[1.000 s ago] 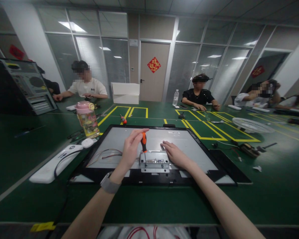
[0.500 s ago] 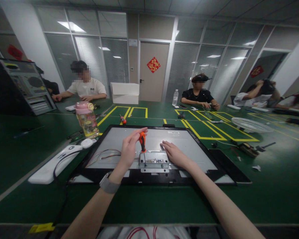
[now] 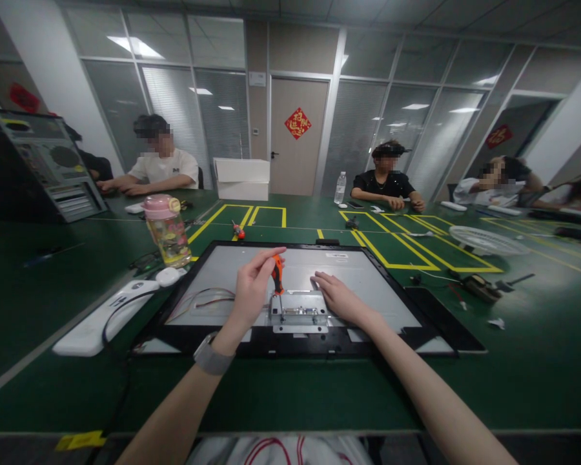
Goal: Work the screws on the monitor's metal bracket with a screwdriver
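A monitor (image 3: 368, 278) lies face down on the green table, its silver back panel up inside a black frame. A small metal bracket (image 3: 300, 313) sits on the near middle of that panel. My left hand (image 3: 252, 287) is closed round an orange-and-black screwdriver (image 3: 277, 276), held upright with its tip on the bracket's left end. My right hand (image 3: 336, 298) lies flat with fingers spread on the bracket's right side and the panel. Thin coloured wires (image 3: 204, 299) run over the panel's left part.
A pink-lidded bottle (image 3: 166, 230), a white keyboard (image 3: 104, 315) and a white mouse (image 3: 168, 276) lie left of the monitor. A computer case (image 3: 39, 165) stands far left, a white fan grille (image 3: 484, 242) and small tools at right. Three people sit across the table.
My view has shifted slightly. The screwdriver's handle has tilted a little in my left hand; my right hand stays on the bracket. A person at far right has moved an arm.
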The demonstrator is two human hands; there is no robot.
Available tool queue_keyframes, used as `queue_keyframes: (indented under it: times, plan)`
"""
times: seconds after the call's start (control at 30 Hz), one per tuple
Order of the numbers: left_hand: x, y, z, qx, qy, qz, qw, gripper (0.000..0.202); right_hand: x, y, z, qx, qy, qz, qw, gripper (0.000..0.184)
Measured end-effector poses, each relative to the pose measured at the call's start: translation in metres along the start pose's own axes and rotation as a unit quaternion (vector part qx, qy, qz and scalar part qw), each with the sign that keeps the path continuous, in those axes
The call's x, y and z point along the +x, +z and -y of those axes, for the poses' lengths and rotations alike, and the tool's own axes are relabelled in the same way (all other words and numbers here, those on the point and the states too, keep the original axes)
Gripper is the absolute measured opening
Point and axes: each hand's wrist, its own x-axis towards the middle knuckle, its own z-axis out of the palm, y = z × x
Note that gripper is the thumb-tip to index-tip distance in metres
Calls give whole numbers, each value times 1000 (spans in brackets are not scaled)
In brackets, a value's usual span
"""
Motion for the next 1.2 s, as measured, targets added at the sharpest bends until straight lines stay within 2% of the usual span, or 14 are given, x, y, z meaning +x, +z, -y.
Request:
queue_keyframes:
  times: [0.13,0.23,0.33,0.4,0.53,0.73,0.87,0.97,1.2]
  plan:
    - [1,0,-1,20,18,-17,1000,12,0,1,0,-4,-1,2,1000,47]
    - [0,-1,0,8,13,-13,1000,19,0,1,0,-5,-1,2,1000,47]
    - [-1,0,0,-26,-14,14,999,28,0,1,0,-5,-1,0,1000,46]
    - [-1,1,-1,-21,-16,16,1000,25,0,1,-1,-5,-1,-1,1000,46]
    - [-1,2,-2,4,8,-22,1000,16,0,2,-1,-8,-2,-2,1000,46]
    - [0,0,1,-10,-4,-2,1000,30,1,2,-1,-12,0,1,1000,46]
    - [1,-1,-2,16,13,-19,1000,14,0,1,-1,-15,0,2,1000,46]
    - [2,-2,-4,24,20,-34,999,10,0,1,-1,-16,0,3,1000,46]
    - [0,-2,-5,27,22,-22,999,20,0,1,0,-13,0,4,1000,46]
